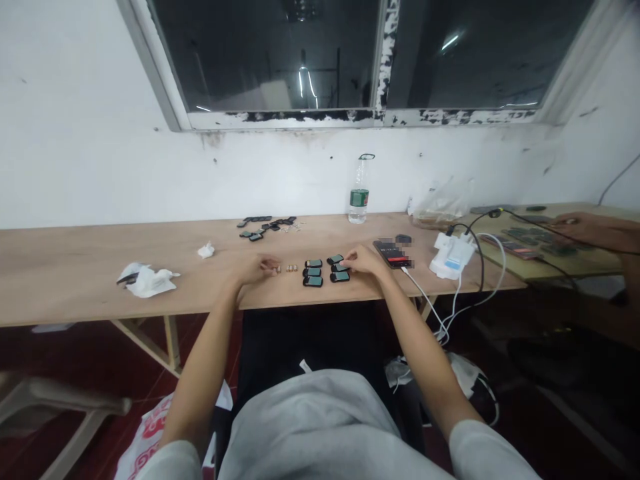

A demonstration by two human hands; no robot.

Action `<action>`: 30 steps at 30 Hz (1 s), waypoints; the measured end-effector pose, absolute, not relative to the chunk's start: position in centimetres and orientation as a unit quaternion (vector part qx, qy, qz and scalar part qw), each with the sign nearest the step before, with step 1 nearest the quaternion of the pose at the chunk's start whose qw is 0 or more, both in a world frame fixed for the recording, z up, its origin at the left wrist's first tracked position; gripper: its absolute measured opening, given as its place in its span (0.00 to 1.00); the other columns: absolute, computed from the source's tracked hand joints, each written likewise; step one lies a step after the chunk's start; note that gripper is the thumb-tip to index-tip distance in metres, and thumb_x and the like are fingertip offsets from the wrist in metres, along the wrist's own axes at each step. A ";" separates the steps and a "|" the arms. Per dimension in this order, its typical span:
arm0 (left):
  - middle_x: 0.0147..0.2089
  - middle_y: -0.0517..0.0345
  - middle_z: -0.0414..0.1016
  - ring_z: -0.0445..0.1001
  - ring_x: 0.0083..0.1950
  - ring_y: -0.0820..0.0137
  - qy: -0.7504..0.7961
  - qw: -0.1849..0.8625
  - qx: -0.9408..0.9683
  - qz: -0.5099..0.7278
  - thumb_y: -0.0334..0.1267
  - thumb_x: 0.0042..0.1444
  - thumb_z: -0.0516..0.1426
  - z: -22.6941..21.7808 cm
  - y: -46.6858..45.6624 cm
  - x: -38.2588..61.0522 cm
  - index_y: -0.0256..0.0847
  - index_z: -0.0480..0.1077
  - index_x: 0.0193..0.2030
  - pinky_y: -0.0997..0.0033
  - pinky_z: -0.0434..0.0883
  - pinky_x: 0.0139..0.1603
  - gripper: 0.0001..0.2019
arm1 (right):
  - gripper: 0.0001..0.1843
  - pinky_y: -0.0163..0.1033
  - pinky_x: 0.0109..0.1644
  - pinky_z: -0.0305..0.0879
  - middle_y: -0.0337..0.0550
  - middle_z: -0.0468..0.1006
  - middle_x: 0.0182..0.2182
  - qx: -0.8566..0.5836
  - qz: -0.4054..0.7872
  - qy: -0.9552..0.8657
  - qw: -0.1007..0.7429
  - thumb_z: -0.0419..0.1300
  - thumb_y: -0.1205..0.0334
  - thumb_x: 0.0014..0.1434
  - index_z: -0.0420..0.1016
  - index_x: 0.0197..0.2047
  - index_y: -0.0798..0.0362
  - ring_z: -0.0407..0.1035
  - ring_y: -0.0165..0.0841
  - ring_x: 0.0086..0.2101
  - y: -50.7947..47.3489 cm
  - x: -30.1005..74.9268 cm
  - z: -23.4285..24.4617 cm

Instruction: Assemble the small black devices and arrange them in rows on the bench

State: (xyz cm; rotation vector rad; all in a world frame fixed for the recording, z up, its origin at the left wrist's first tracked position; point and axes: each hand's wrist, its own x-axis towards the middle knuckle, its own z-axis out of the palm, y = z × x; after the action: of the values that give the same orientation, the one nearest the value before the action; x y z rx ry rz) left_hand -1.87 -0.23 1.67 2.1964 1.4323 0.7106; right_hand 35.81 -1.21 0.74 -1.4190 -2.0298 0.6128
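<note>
Several small dark key-fob-like pieces [313, 273] lie in two short rows on the wooden table [75, 267] in front of me. My right hand [361, 259] rests at the right end of the rows, its fingertips touching the pieces [339, 268] there. My left hand [259, 267] lies curled on the table to the left, next to a few tiny brownish parts [291, 268]. Whether it pinches one of them I cannot tell.
More dark pieces [265, 225] lie at the back. A water bottle [359, 190], a phone [392, 254], a white charger with cables [453, 257] and crumpled tissues [145, 279] are on the table. Another person's hand [583, 227] works at the far right.
</note>
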 end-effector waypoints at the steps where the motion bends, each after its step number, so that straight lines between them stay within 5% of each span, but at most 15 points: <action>1: 0.44 0.47 0.83 0.79 0.45 0.55 0.513 0.211 0.792 0.255 0.49 0.40 0.66 1.6 -0.2 -1.8 0.39 0.80 0.41 0.61 0.76 0.45 0.22 | 0.12 0.35 0.30 0.63 0.43 0.80 0.22 -0.537 0.224 -0.761 0.286 0.67 0.54 0.54 0.82 0.30 0.56 0.72 0.34 0.24 -1.3 35.7 0.8; 10: 0.44 0.47 0.83 0.79 0.43 0.56 0.515 0.228 0.785 0.259 0.52 0.39 0.67 1.2 0.0 -1.9 0.39 0.79 0.41 0.60 0.75 0.44 0.25 | 0.13 0.38 0.34 0.65 0.48 0.82 0.26 -0.546 0.170 -0.764 0.298 0.68 0.52 0.54 0.82 0.29 0.55 0.75 0.39 0.29 -1.4 35.1 0.8; 15: 0.43 0.48 0.83 0.79 0.42 0.57 0.510 0.233 0.785 0.263 0.52 0.40 0.67 1.2 -0.1 -1.7 0.39 0.80 0.41 0.60 0.76 0.44 0.23 | 0.10 0.39 0.44 0.68 0.50 0.84 0.38 -0.464 0.129 -0.812 0.330 0.60 0.61 0.62 0.83 0.39 0.54 0.76 0.40 0.38 -1.4 33.3 0.5; 21: 0.42 0.46 0.82 0.79 0.44 0.56 0.493 0.266 0.778 0.284 0.54 0.37 0.68 1.3 -0.3 -1.4 0.36 0.78 0.44 0.57 0.76 0.48 0.29 | 0.18 0.42 0.58 0.63 0.52 0.80 0.47 -0.385 0.056 -0.866 0.314 0.51 0.71 0.66 0.81 0.50 0.55 0.71 0.41 0.50 -1.0 29.2 -0.1; 25: 0.41 0.46 0.82 0.80 0.44 0.57 0.481 0.280 0.778 0.290 0.54 0.37 0.70 1.3 -0.3 -1.8 0.36 0.77 0.47 0.56 0.76 0.48 0.32 | 0.13 0.43 0.55 0.64 0.52 0.82 0.44 -0.397 0.046 -0.880 0.255 0.57 0.69 0.63 0.84 0.43 0.53 0.73 0.43 0.47 0.5 27.9 0.8; 30: 0.37 0.48 0.81 0.79 0.41 0.57 0.487 0.234 0.792 0.283 0.51 0.39 0.69 1.2 -0.3 -2.4 0.37 0.78 0.45 0.59 0.76 0.42 0.27 | 0.06 0.37 0.40 0.66 0.47 0.84 0.35 -0.434 0.113 -0.874 0.186 0.66 0.61 0.57 0.84 0.36 0.52 0.75 0.39 0.34 2.2 28.0 1.5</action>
State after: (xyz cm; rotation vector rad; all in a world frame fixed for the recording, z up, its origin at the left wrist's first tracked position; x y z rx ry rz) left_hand -2.40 -0.27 1.24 2.1758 1.3382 0.7777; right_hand 27.98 2.17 1.49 -1.2220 -2.4614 0.3192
